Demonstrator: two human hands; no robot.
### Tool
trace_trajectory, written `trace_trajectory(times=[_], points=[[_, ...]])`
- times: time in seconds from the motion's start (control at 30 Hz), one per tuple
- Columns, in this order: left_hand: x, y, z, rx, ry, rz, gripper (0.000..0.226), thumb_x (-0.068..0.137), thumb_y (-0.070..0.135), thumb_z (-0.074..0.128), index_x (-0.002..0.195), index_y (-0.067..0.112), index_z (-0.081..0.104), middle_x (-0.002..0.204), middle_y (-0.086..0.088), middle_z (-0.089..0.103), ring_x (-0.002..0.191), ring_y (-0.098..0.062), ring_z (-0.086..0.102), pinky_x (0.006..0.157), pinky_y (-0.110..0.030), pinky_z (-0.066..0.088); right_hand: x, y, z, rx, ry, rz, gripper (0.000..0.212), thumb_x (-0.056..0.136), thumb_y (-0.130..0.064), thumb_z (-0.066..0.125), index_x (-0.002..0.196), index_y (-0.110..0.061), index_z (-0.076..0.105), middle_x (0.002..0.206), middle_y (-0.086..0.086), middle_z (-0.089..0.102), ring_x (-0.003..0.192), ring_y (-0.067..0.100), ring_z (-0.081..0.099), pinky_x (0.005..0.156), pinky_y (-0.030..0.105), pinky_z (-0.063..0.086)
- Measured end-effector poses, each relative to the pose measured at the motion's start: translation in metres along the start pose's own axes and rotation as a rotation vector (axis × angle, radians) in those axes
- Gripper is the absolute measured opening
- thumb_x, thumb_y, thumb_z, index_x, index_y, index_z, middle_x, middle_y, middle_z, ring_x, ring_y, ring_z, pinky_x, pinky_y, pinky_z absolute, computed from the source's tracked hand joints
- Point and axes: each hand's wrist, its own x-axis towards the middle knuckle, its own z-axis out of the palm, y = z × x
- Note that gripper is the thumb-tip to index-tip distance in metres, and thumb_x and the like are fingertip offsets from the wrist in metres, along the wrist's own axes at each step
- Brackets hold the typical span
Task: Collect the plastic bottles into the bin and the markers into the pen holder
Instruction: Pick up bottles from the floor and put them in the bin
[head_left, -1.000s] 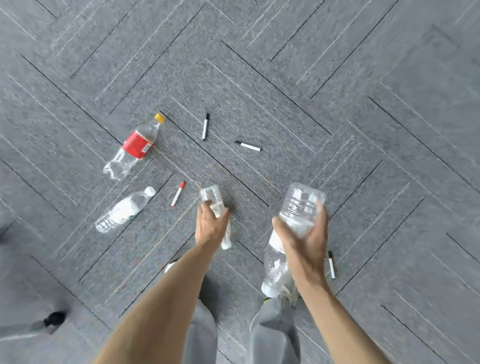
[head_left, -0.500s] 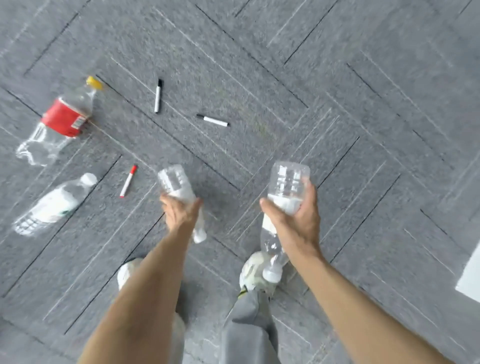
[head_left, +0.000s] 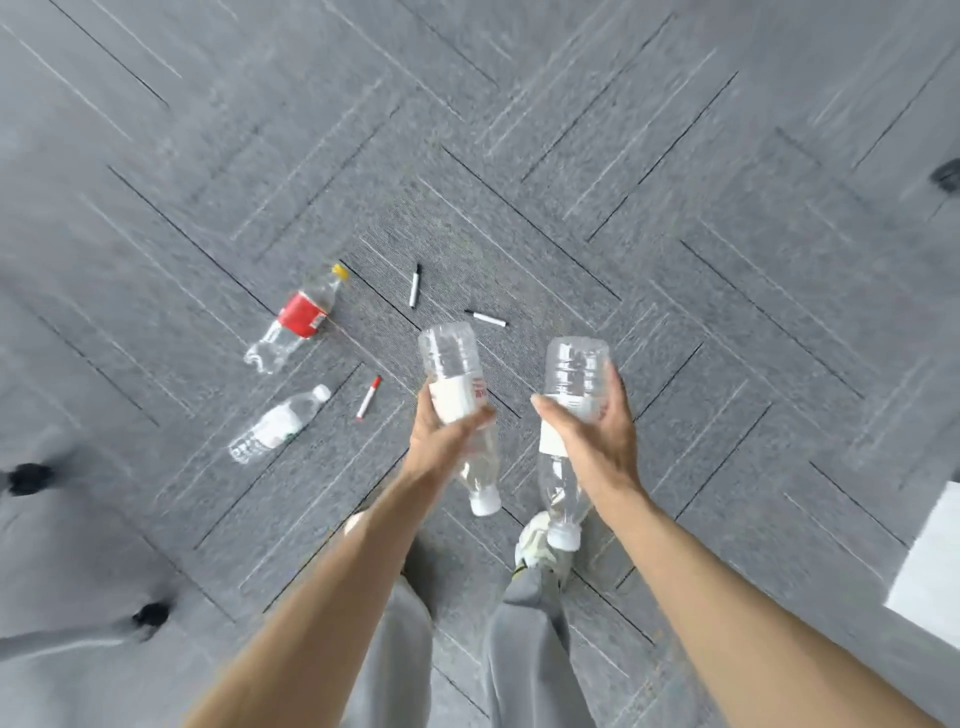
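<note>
My left hand (head_left: 441, 441) grips a clear plastic bottle (head_left: 454, 382) with a white label, cap pointing down toward me. My right hand (head_left: 597, 441) holds a second clear bottle (head_left: 571, 374) the same way, cap down. On the grey carpet to the left lie a red-labelled bottle with a yellow cap (head_left: 301, 317) and a small white-labelled bottle (head_left: 278, 426). A red-capped marker (head_left: 368, 397) lies between them and my left hand. Two black-capped markers (head_left: 414, 286) (head_left: 485, 318) lie farther ahead. No bin or pen holder is in view.
My two shoes and grey trouser legs (head_left: 530, 545) stand below the hands. A white object's corner (head_left: 930, 566) shows at the right edge. Black chair castors (head_left: 28, 478) (head_left: 150, 616) sit at the lower left, another dark castor (head_left: 945, 176) at the far right.
The view has pulled up and back from the floor. Both hands have risen with their bottles, and the left bottle now shows more fully above the hand.
</note>
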Motion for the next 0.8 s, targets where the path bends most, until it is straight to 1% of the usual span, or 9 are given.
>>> trace_trajectory(times=[0.1, 0.2, 0.27, 0.37, 0.47, 0.53, 0.6, 0.73, 0.8], points=[[-0.051, 0.028, 0.000, -0.036, -0.009, -0.021, 0.061, 0.072, 0.017, 0.079, 0.120, 0.028, 0.043, 0.113, -0.007, 0.064, 0.093, -0.023, 0.068, 0.075, -0.040, 0.055, -0.032, -0.034, -0.013, 0.002, -0.015, -0.005, 0.102, 0.074, -0.051, 0.079, 0.154, -0.035, 0.020, 0.158, 0.005, 0.032, 0.138, 0.025, 0.041, 0.111, 0.048, 0.038], [-0.110, 0.063, -0.006, -0.069, 0.011, -0.028, 0.055, 0.066, 0.023, 0.078, 0.106, 0.037, 0.043, 0.113, -0.008, 0.063, 0.095, -0.026, 0.067, 0.077, -0.043, 0.056, -0.072, -0.068, -0.024, -0.006, -0.074, -0.007, 0.106, 0.067, -0.061, 0.076, 0.153, -0.035, 0.021, 0.158, 0.006, 0.033, 0.137, 0.027, 0.043, 0.109, 0.052, 0.039], [-0.150, 0.083, -0.015, -0.099, 0.032, -0.021, 0.060, 0.074, 0.017, 0.078, 0.117, 0.032, 0.039, 0.112, -0.004, 0.060, 0.096, -0.024, 0.066, 0.074, -0.041, 0.056, -0.107, -0.090, -0.027, 0.021, -0.130, -0.022, 0.107, 0.067, -0.062, 0.076, 0.154, -0.037, 0.018, 0.160, 0.007, 0.028, 0.140, 0.027, 0.039, 0.111, 0.053, 0.036], [-0.212, 0.107, -0.038, -0.130, 0.090, 0.006, 0.073, 0.078, 0.015, 0.076, 0.130, 0.035, 0.028, 0.116, -0.002, 0.058, 0.098, -0.024, 0.066, 0.073, -0.041, 0.056, -0.170, -0.122, -0.025, 0.063, -0.240, -0.043, 0.101, 0.077, -0.048, 0.077, 0.155, -0.033, 0.015, 0.163, 0.005, 0.019, 0.143, 0.024, 0.033, 0.110, 0.045, 0.033], [-0.278, 0.122, -0.060, -0.227, 0.209, 0.015, 0.066, 0.079, 0.019, 0.076, 0.129, 0.028, 0.034, 0.116, -0.004, 0.061, 0.092, -0.022, 0.067, 0.070, -0.040, 0.056, -0.227, -0.145, -0.018, 0.056, -0.312, -0.071, 0.099, 0.076, -0.044, 0.080, 0.154, -0.028, 0.021, 0.162, 0.006, 0.023, 0.142, 0.022, 0.035, 0.111, 0.041, 0.034], [-0.322, 0.124, -0.074, -0.302, 0.297, 0.013, 0.057, 0.080, 0.023, 0.075, 0.123, 0.028, 0.039, 0.110, -0.003, 0.063, 0.086, -0.020, 0.066, 0.077, -0.045, 0.057, -0.261, -0.158, -0.011, 0.043, -0.360, -0.088, 0.098, 0.075, -0.043, 0.081, 0.153, -0.024, 0.026, 0.161, 0.006, 0.027, 0.142, 0.021, 0.035, 0.113, 0.038, 0.035], [-0.369, 0.123, -0.090, -0.351, 0.351, 0.011, 0.054, 0.081, 0.029, 0.075, 0.123, 0.026, 0.040, 0.107, -0.002, 0.062, 0.084, -0.019, 0.064, 0.083, -0.049, 0.054, -0.296, -0.171, -0.005, 0.028, -0.417, -0.115, 0.097, 0.075, -0.041, 0.081, 0.153, -0.021, 0.027, 0.160, 0.006, 0.028, 0.141, 0.019, 0.036, 0.110, 0.031, 0.034], [-0.458, 0.094, -0.131, -0.452, 0.446, 0.050, 0.072, 0.078, 0.044, 0.074, 0.135, 0.025, 0.035, 0.115, -0.001, 0.059, 0.095, -0.020, 0.064, 0.078, -0.044, 0.056, -0.379, -0.180, 0.010, -0.086, -0.563, -0.200, 0.084, 0.085, -0.031, 0.075, 0.152, -0.015, 0.029, 0.154, 0.003, 0.036, 0.122, 0.007, 0.040, 0.096, 0.023, 0.033], [-0.501, 0.071, -0.153, -0.514, 0.502, 0.078, 0.080, 0.076, 0.049, 0.074, 0.139, 0.025, 0.031, 0.122, -0.004, 0.057, 0.101, -0.023, 0.063, 0.079, -0.044, 0.056, -0.421, -0.170, 0.020, -0.171, -0.644, -0.240, 0.084, 0.086, -0.032, 0.074, 0.154, -0.016, 0.027, 0.158, 0.002, 0.032, 0.133, 0.011, 0.039, 0.096, 0.022, 0.031]])
